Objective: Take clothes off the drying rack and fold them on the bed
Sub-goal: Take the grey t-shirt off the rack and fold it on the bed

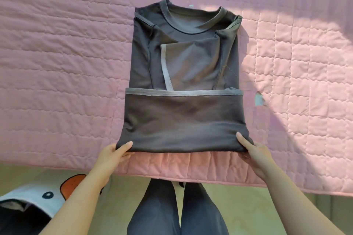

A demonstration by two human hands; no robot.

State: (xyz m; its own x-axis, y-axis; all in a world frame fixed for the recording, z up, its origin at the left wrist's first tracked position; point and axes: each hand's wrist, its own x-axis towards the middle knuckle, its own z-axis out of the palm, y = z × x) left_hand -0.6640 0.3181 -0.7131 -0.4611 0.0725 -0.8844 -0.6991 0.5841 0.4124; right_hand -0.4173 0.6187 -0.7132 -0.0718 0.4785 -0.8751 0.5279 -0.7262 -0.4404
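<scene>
Dark grey shirt (183, 120) lies flat at the centre of the pink quilted bed (57, 63), collar toward 12 o'clock, sleeves folded inward, hem turned up across the middle. The left hand (112, 153) pinches the lower fold's corner at 7 o'clock and the right hand (254, 153) the corner at 5 o'clock. Each grip is narrow, thumb on top.

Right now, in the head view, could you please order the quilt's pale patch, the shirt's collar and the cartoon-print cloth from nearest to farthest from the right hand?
From the right hand, gripping the shirt at its near corner:
1. Pale patch, on the quilt just beyond.
2. Collar, at the shirt's far end.
3. Cartoon-print cloth, on the floor, far left.
</scene>
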